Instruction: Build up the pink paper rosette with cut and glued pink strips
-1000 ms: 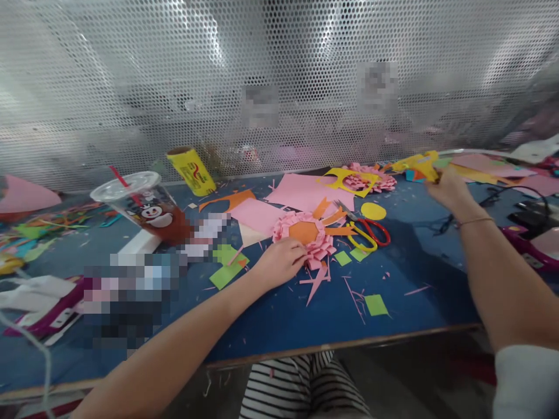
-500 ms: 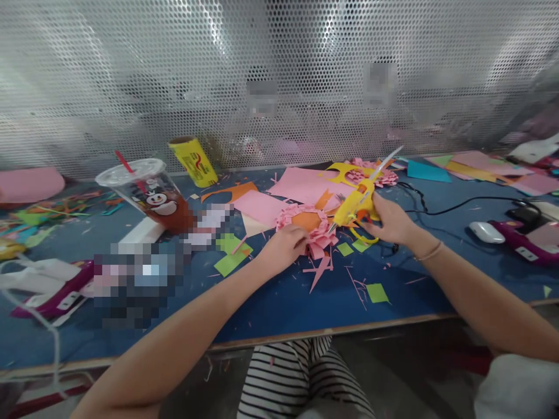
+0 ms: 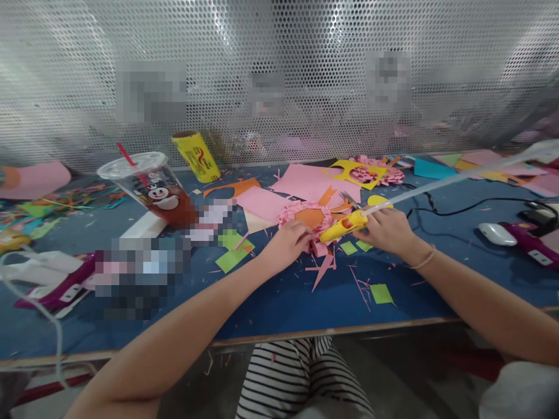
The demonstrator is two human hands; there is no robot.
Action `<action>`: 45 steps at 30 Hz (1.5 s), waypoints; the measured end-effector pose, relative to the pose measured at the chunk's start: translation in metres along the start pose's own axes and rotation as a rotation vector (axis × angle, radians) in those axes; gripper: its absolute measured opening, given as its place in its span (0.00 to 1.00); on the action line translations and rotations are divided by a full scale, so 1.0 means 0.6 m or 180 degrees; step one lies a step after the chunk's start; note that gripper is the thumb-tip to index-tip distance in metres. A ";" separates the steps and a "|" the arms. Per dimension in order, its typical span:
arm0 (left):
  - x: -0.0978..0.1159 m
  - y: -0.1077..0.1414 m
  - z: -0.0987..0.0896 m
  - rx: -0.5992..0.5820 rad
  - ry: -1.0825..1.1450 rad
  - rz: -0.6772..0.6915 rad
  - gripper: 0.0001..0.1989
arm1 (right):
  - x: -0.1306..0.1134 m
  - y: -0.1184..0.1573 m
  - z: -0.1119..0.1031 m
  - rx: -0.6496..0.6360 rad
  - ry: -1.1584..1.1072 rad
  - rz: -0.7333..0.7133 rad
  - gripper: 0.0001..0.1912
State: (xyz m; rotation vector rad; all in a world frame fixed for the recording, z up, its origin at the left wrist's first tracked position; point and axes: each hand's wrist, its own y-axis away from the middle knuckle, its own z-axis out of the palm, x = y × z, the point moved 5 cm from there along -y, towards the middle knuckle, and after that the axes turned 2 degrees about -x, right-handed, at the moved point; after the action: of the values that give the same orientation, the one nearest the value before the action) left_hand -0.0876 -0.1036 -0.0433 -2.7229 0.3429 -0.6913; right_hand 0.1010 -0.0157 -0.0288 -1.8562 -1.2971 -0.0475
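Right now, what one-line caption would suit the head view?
The right hand holds a yellow glue gun at the edge of a pink-and-orange paper flower that the left hand holds.

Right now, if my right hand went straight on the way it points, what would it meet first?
Likely the flower, just by the tip of the glue gun your right hand holds; your left hand comes next. Depth is unclear, so the tip may be touching.

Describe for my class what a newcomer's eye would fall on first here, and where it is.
Probably the bright yellow glue gun in the right hand, its nose at the pink-petalled paper flower that the left hand holds. Next, the clear cup with its red straw, on the blue table's left side.
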 end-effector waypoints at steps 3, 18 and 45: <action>-0.001 0.001 0.002 0.0021 0.0005 0.0019 0.08 | -0.005 0.002 -0.001 -0.0047 -0.0126 -0.0191 0.13; -0.002 0.002 0.004 -0.0013 -0.0019 -0.0018 0.07 | -0.017 -0.007 -0.015 -0.0064 0.0039 -0.0485 0.09; 0.004 0.011 0.016 -0.0205 -0.0121 0.0365 0.09 | 0.023 0.012 -0.007 -0.0002 0.0006 -0.0445 0.19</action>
State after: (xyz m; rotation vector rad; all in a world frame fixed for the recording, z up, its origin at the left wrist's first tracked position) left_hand -0.0819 -0.1083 -0.0527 -2.7472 0.5161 -0.6066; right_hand 0.1149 -0.0087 -0.0241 -1.7629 -1.4240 -0.1238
